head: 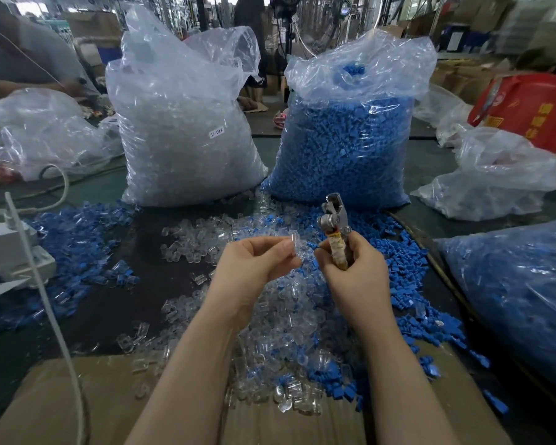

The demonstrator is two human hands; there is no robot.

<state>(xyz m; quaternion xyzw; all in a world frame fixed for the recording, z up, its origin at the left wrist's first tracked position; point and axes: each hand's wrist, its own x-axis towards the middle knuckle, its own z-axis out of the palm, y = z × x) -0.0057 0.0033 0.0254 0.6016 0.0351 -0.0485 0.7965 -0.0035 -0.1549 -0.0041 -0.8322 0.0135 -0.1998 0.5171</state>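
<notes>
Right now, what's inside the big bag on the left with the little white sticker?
Through the clear bag you can see lots of small see-through plastic pieces, piled nearly to its crumpled top. The ones deep in the middle and at the back are hidden.

Your left hand (257, 261) and right hand (350, 271) meet above the middle of the table (142, 284). The left holds a cap (293, 240) and the right holds a tool (334, 226) upright. Loose parts (286, 322) lie beneath and around them, spilling onto the cardboard (77, 396) nearest you. Behind the pile two sacks stand side by side, the left sack (187, 130) and the right sack (347, 139). A third sack (511, 300) lies to your right. A box (10, 252) and a tube (45, 290) are to your left.
</notes>
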